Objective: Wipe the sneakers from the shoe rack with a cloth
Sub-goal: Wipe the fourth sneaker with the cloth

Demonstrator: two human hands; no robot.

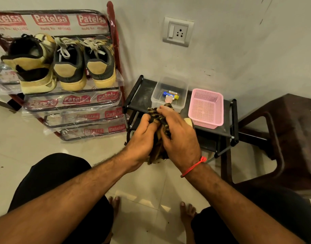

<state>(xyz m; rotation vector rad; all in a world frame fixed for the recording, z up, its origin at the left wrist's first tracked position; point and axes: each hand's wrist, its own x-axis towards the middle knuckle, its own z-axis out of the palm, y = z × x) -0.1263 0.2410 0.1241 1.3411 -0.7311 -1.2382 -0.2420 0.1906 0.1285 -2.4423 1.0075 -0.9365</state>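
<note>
Nearby, clear tub holding small tubes, pink basket.

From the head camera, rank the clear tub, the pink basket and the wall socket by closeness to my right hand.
1. Clear tub, just beyond the right hand.
2. Pink basket, to its right on the black shelf.
3. Wall socket, up on the wall.
</note>
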